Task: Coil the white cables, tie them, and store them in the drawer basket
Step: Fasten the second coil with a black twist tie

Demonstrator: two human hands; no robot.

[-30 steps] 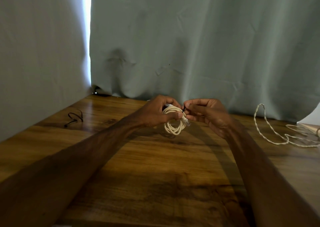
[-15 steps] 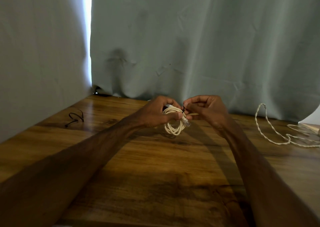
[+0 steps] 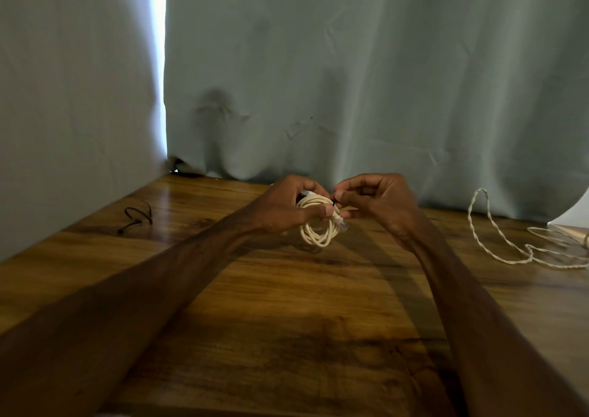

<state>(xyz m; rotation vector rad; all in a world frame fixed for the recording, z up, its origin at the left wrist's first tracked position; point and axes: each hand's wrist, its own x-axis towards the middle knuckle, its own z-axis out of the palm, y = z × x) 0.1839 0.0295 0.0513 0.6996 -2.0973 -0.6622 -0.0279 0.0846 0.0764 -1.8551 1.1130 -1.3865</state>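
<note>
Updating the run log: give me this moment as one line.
step: tying coil | left hand: grips coiled white cable | right hand: pinches dark tie at coil | loose white cable: on table, right

The coiled cable [image 3: 317, 227] in the left grip [image 3: 280, 209] is creamy white with a see-through plug [image 3: 342, 224], and the small tie [image 3: 333, 204] pinched in the right grip [image 3: 379, 203] is black. Under both grips the counter [image 3: 287, 321] is warm brown wood with darker streaks, and off to the left of the left grip lies a thin black loop [image 3: 137, 217]. Right of the right grip a loose cable [image 3: 497, 245] is creamy white with a twisted rope pattern, and behind the grips the curtain [image 3: 350, 82] is plain pale grey-green.
</note>
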